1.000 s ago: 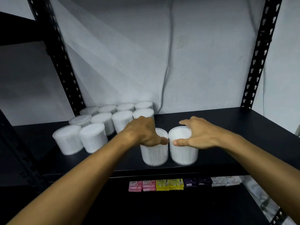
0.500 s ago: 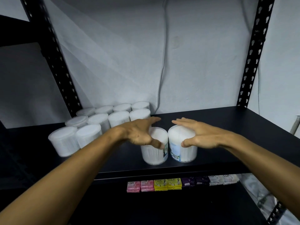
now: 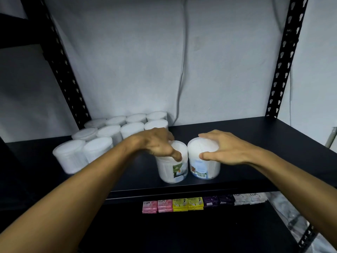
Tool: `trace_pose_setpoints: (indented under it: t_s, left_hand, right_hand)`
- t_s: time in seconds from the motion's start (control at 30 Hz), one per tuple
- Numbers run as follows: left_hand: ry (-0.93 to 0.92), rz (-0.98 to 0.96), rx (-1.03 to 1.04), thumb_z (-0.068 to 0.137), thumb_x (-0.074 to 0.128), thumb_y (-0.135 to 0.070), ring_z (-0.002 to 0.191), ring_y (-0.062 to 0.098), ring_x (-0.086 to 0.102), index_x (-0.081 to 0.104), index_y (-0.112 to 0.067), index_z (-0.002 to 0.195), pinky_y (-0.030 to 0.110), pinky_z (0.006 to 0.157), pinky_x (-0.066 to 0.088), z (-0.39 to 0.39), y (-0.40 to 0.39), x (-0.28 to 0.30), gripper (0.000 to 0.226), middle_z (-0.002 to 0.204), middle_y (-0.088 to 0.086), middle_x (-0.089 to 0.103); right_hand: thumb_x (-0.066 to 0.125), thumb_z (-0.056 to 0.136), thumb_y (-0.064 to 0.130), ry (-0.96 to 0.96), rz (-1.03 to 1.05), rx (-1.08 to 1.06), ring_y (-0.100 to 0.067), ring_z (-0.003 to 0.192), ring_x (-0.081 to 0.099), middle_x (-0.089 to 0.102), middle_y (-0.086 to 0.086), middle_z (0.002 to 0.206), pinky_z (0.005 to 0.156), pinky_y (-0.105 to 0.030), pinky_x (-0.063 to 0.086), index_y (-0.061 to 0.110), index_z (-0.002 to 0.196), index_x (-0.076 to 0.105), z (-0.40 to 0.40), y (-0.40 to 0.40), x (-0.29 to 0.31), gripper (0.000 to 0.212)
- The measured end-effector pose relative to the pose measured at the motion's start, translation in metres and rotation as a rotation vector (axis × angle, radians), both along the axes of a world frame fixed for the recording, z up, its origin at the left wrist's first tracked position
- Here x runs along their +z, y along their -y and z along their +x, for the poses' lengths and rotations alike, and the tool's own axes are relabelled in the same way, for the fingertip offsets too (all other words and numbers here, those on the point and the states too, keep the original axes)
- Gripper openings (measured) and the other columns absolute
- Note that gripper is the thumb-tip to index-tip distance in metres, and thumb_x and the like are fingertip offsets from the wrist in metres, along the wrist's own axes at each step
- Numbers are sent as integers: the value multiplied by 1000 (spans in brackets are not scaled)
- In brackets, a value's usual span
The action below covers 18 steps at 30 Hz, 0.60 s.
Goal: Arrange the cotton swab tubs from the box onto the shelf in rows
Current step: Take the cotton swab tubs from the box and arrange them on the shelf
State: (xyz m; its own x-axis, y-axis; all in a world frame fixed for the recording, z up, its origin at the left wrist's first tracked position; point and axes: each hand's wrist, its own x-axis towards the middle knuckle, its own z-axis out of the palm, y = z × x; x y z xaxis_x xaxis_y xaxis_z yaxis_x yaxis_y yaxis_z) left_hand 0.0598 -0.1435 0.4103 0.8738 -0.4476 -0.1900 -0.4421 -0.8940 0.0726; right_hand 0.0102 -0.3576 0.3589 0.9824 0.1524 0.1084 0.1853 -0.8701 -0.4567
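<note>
now, two tubs at the shelf's front edge, one under each hand

so the black shelf (image 3: 255, 143) carries twelve cotton swab tubs that i can count. ten of them form the stocked group (image 3: 113, 132) at the back left, laid out in rows: four along the wall, four in the middle row, and two in the front row at the left end. every one stands upright, long axis vertical, white lid facing up.

the other two stand close together near the front edge, almost touching, also upright with lids up. the left tub (image 3: 172, 165) shows a label with a green tree turned toward the camera; the right tub (image 3: 204, 161) shows a pale blue label with a barcode at its lower edge.

the left hand (image 3: 156, 143) sits over the left tub's lid, its fingers curled around the rim and the thumb pressed on the near edge. the right hand (image 3: 224, 148) caps the right tub, fingers spread and bent over the far rim, thumb on the near rim, so both hands are clamped on their tubs.

on the lower shelf (image 3: 200, 234), eight soap packets (image 3: 204, 203) lie in a line: two pink, two yellow, two purple, two white. two slotted black uprights rise at the back, and a grey cable (image 3: 184, 70) hangs down the wall.
</note>
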Motion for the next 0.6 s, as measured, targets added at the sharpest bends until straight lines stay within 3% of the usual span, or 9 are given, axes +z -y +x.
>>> trace_pose_setpoints:
  t_s: [0.2, 0.3, 0.37, 0.5, 0.6]
  left_hand:
    - [-117, -129, -112, 74, 73, -40, 127, 13, 43, 35, -32, 145, 27, 99, 37, 7, -8, -9, 81, 146, -8, 41]
    - [-161, -184, -106, 78, 73, -45, 136, 15, 34, 24, -35, 149, 26, 102, 28, 5, -11, -10, 88, 153, -7, 31]
    - [-103, -216, -49, 77, 66, -62, 137, 18, 34, 22, -35, 150, 29, 104, 28, 0, -13, -11, 89, 155, -5, 30]
    - [147, -138, 101, 59, 46, -92, 125, 21, 49, 41, -24, 141, 41, 101, 42, -16, -14, -20, 107, 142, -1, 49]
    - [226, -81, 132, 59, 44, -93, 115, 23, 55, 53, -20, 131, 40, 93, 47, -21, -12, -29, 103, 130, 2, 59]
  right_hand:
    - [51, 65, 45, -56, 82, 88, -7, 141, 15, 26, 11, 153, 117, -40, 9, 44, 139, 34, 4, 1, -7, 76]
    - [52, 69, 49, -81, 106, 121, -2, 143, 2, 14, 10, 156, 117, -39, -1, 46, 142, 25, 1, 3, -10, 77]
    - [56, 74, 56, -25, 151, 49, -6, 143, 4, 12, 8, 157, 118, -40, 5, 45, 143, 25, -2, 4, -13, 77]
    - [57, 73, 68, 164, 120, -156, -18, 134, 31, 34, 1, 144, 110, -35, 27, 30, 140, 37, -14, -1, -19, 79]
    - [62, 69, 68, 167, 137, -203, -15, 120, 41, 41, 3, 130, 97, -27, 34, 25, 134, 47, -19, -7, -25, 79]
